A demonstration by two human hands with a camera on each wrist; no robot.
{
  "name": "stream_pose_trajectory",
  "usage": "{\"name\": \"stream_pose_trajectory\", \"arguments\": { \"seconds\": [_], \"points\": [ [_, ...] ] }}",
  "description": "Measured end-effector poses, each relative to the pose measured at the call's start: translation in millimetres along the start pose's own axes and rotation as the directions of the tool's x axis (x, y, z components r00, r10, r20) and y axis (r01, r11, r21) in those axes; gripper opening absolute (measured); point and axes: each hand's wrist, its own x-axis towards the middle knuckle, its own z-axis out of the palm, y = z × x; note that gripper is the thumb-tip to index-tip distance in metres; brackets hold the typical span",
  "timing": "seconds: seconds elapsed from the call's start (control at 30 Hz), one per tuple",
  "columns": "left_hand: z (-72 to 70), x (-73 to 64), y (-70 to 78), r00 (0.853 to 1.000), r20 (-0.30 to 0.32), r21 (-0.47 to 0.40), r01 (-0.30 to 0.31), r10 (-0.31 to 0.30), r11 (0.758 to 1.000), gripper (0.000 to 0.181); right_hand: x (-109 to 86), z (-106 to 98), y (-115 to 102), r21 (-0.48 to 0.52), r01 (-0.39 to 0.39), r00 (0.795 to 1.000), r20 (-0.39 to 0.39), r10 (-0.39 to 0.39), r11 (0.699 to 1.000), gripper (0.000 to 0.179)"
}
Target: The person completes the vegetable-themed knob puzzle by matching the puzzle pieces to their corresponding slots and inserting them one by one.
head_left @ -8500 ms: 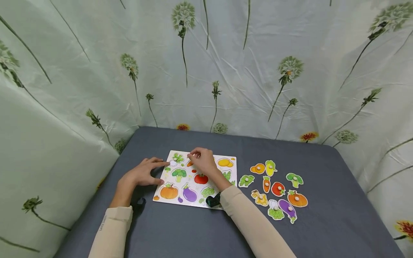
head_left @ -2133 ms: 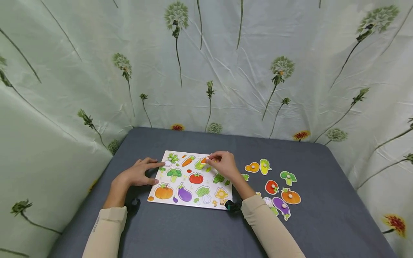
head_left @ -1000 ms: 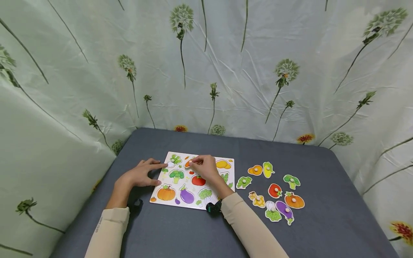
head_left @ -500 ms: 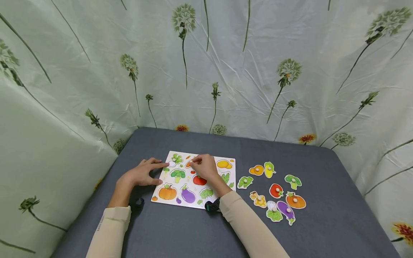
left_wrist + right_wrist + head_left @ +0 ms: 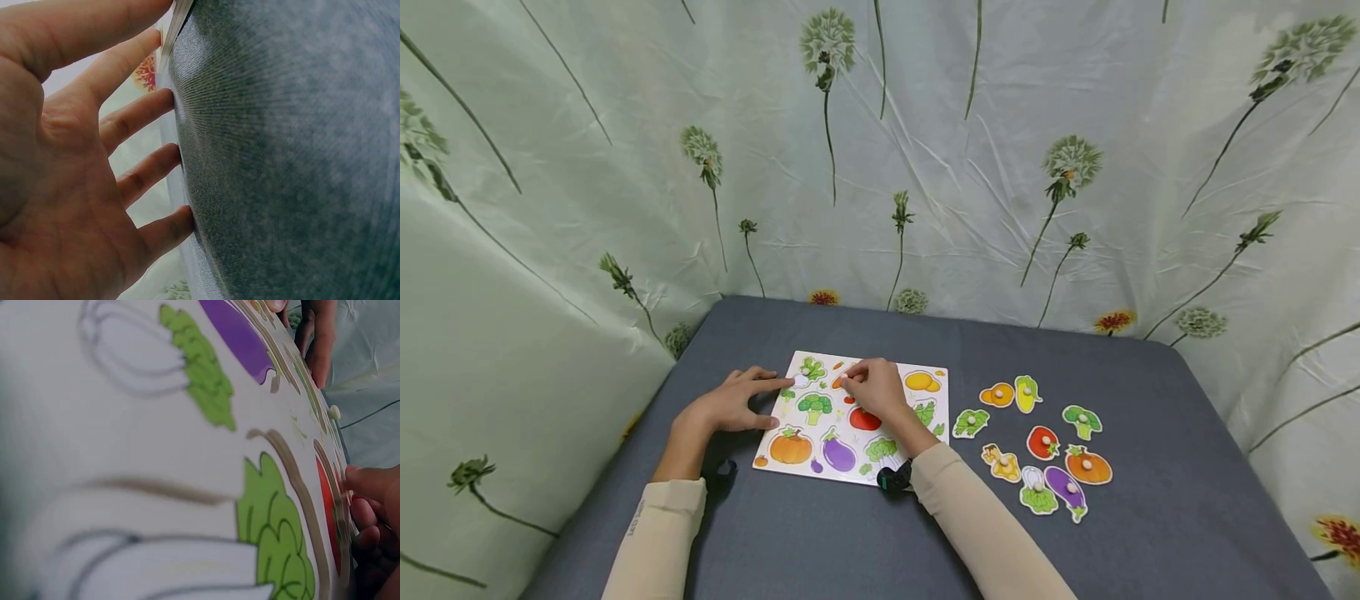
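The puzzle board [image 5: 943,397], white with painted vegetables, lies flat at the centre. My left hand [image 5: 730,404] rests at its left edge, thumb and index fingertips touching it; the left wrist view shows the fingers [image 5: 140,122] spread. My right hand [image 5: 880,392] pinches the carrot piece [image 5: 837,382] by its knob over the carrot picture in the top row, hiding much of it. In the right wrist view those fingers [image 5: 369,484] are low at the board's far side. A radish piece [image 5: 812,367] with a knob sits in the top left place.
To the board's right lie several knobbed pieces: leafy green [image 5: 971,423], round orange [image 5: 997,395], corn [image 5: 1027,394], broccoli [image 5: 1082,422], tomato [image 5: 1042,443], mushroom [image 5: 1002,462], cabbage [image 5: 1038,497], eggplant [image 5: 1066,492] and pumpkin [image 5: 1087,466]. A dandelion-print curtain [image 5: 925,167] stands behind the grey table [image 5: 820,542].
The carrot piece has left the loose group. Two seconds ago my right hand held it farther right along the top row; it has since moved left to the carrot picture. The left hand stays.
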Motion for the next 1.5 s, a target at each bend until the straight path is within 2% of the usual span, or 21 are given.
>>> {"name": "stream_pose_trajectory", "arguments": {
  "seconds": [0.27,0.57,0.77,1.0,1.4,1.5],
  "points": [
    [-0.1,3.1,2.2,1.0,0.01,0.007,-0.01,0.01,1.0,0.076,-3.9,-15.6,5.3,0.107,0.004,1.0,0.013,-0.006,0.994,0.015],
    [1.1,4.2,4.6,1.0,0.013,0.011,-0.025,0.025,1.0,0.076,-7.2,-47.1,15.8,0.068,0.073,0.997,-0.002,-0.073,0.995,0.012],
    [-0.2,3.1,4.7,1.0,0.01,0.001,-0.017,0.017,1.0,0.077,-16.1,-68.0,23.9,-0.001,0.089,0.996,-0.016,-0.089,0.996,0.008],
    [-0.3,2.0,3.3,1.0,0.005,0.001,-0.014,0.014,1.0,0.078,-30.7,-94.3,33.4,-0.038,0.064,0.997,-0.037,-0.065,0.997,0.011],
    [1.6,0.2,2.9,1.0,0.008,0.001,-0.015,0.015,1.0,0.081,-52.0,-149.0,69.9,-0.134,0.036,0.994,-0.097,-0.05,0.99,0.015],
    [1.1,-0.9,0.2,1.0,0.001,0.005,-0.018,0.018,1.0,0.081,-55.0,-163.4,78.6,-0.131,0.023,0.993,-0.111,-0.038,0.991,0.016]
  ]
}}
